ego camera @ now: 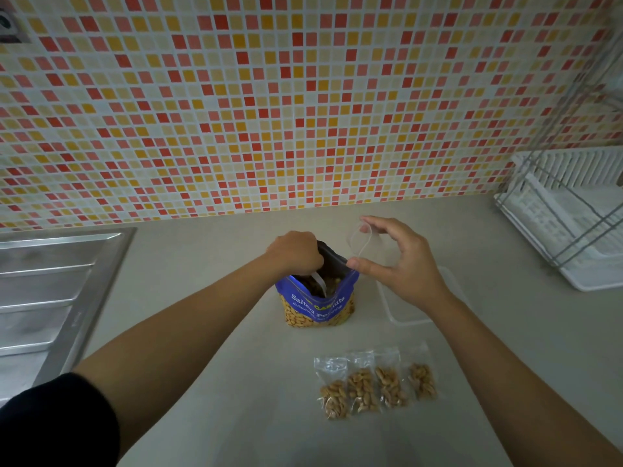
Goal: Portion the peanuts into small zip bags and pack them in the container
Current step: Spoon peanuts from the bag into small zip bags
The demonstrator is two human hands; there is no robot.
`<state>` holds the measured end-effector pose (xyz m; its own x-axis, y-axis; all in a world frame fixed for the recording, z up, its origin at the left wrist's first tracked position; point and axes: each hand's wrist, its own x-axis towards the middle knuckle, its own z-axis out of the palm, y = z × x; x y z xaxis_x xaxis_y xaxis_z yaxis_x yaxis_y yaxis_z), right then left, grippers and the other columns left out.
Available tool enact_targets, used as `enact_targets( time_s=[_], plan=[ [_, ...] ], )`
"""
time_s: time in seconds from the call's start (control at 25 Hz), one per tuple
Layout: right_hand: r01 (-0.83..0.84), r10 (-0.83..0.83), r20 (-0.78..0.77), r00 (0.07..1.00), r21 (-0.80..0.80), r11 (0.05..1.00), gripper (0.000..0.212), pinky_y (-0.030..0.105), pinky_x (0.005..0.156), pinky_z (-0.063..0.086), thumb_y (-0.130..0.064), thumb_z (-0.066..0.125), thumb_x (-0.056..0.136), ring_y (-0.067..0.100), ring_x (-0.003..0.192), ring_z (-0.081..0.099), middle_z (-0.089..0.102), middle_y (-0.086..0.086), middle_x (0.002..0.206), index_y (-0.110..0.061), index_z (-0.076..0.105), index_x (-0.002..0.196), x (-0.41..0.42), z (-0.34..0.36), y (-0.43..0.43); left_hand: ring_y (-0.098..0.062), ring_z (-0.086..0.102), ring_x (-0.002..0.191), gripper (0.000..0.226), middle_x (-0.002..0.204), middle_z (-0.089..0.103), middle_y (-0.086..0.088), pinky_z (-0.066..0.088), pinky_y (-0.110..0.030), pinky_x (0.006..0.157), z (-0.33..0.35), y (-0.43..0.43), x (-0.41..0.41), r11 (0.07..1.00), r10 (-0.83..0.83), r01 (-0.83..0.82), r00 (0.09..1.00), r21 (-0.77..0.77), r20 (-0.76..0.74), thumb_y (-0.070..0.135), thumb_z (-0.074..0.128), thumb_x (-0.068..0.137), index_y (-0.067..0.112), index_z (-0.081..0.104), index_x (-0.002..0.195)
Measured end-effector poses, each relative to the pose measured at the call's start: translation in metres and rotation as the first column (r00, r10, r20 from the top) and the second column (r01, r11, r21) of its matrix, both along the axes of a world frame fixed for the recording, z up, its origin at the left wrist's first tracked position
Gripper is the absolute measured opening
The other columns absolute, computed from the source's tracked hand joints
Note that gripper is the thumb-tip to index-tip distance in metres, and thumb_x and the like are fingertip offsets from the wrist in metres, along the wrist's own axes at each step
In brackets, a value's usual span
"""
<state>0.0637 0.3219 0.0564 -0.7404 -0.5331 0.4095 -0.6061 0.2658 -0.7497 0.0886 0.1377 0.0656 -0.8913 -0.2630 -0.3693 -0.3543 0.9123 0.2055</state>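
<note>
A blue bag of salted peanuts (pixel 317 306) stands open on the counter. My left hand (pixel 295 252) is curled over its mouth and grips a white spoon (pixel 319 284) that dips into the bag. Just right of the bag, my right hand (pixel 392 261) holds an empty small zip bag (pixel 362 242), its mouth held open between thumb and fingers. A clear plastic container (pixel 399 310) lies under my right wrist, partly hidden. Several small zip bags filled with peanuts (pixel 374 382) lie in a row near the front.
A steel sink drainboard (pixel 50 291) fills the left side. A white dish rack with a wire frame (pixel 569 224) stands at the right. The mosaic-tiled wall (pixel 303 112) rises behind the counter (pixel 209 264).
</note>
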Motion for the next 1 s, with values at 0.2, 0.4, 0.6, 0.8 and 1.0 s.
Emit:
enact_targets(
  time_s=[0.2, 0.4, 0.6, 0.8, 1.0],
  plan=[
    [0.032, -0.033, 0.04, 0.999, 0.011, 0.999, 0.065, -0.003, 0.083, 0.031, -0.046, 0.075, 0.065, -0.014, 0.102, 0.05, 0.056, -0.024, 0.11, -0.024, 0.055, 0.124, -0.001, 0.0, 0.007, -0.011, 0.053, 0.069, 0.02, 0.089, 0.066, -0.002, 0.035, -0.015, 0.054, -0.006, -0.012, 0.006, 0.998, 0.01, -0.008, 0.999, 0.066, -0.032, 0.018, 0.048, 0.089, 0.011, 0.067, 0.093],
    [0.038, -0.041, 0.074, 0.996, 0.048, 0.998, 0.066, -0.003, 0.082, 0.031, -0.05, 0.072, 0.064, -0.012, 0.104, 0.05, 0.057, -0.02, 0.111, -0.027, 0.054, 0.123, 0.005, -0.005, 0.009, -0.017, 0.059, 0.093, 0.029, 0.11, 0.067, -0.006, 0.046, -0.024, 0.076, 0.0, -0.023, 0.02, 0.992, 0.095, -0.079, 0.983, 0.102, -0.159, 0.016, 0.045, 0.09, 0.007, 0.069, 0.105],
    [0.044, -0.051, 0.085, 0.995, 0.073, 0.996, 0.067, -0.003, 0.081, 0.032, -0.053, 0.071, 0.063, -0.014, 0.102, 0.05, 0.056, -0.024, 0.11, -0.027, 0.055, 0.123, 0.011, -0.008, 0.01, -0.022, 0.058, 0.108, 0.029, 0.116, 0.066, -0.009, 0.047, -0.03, 0.092, 0.011, -0.034, 0.033, 0.988, 0.083, -0.057, 0.98, 0.146, -0.18, 0.012, 0.048, 0.092, 0.003, 0.066, 0.112],
    [0.041, -0.049, 0.071, 0.996, 0.101, 0.994, 0.067, 0.013, 0.088, 0.041, -0.056, 0.075, 0.062, -0.005, 0.104, 0.053, 0.057, -0.022, 0.11, -0.029, 0.056, 0.121, 0.014, -0.009, 0.008, -0.025, 0.057, 0.104, 0.029, 0.113, 0.066, -0.014, 0.035, -0.013, 0.066, 0.017, -0.049, 0.042, 0.972, 0.122, -0.079, 0.974, 0.221, -0.191, 0.005, 0.046, 0.092, -0.001, 0.067, 0.11],
    [0.039, -0.038, -0.005, 0.999, 0.208, 0.977, 0.064, 0.031, 0.091, 0.048, -0.056, 0.074, 0.065, 0.001, 0.105, 0.055, 0.059, -0.019, 0.109, -0.029, 0.055, 0.12, 0.017, -0.012, -0.004, -0.02, 0.048, 0.087, 0.028, 0.113, 0.065, -0.018, 0.034, -0.014, 0.061, 0.021, -0.064, 0.054, 0.954, 0.18, -0.138, 0.973, 0.267, -0.141, 0.003, 0.047, 0.092, -0.002, 0.066, 0.111]
  ],
)
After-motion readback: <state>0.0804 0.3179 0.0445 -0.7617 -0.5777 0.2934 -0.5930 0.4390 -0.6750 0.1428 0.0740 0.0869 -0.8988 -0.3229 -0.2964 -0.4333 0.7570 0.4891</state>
